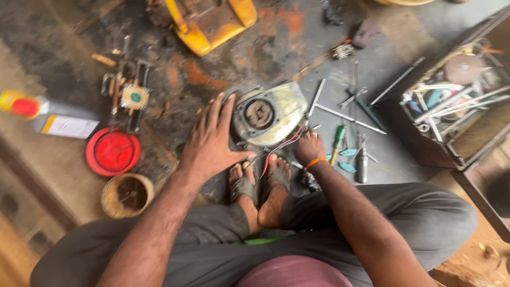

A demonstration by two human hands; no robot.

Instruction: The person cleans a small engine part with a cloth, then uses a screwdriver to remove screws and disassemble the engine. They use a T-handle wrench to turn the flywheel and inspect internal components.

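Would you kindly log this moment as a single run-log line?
left hand: flat, beside engine housing | right hand: at red wires | feet: below housing | tools: floor, right

red lid (112,152), open toolbox (451,106), yellow machine housing (210,21), green-handled screwdriver (338,137)

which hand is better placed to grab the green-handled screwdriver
Right, most likely. The right hand rests at the engine housing's right edge, close beside the green-handled screwdriver. The left hand lies spread on the housing's far side.
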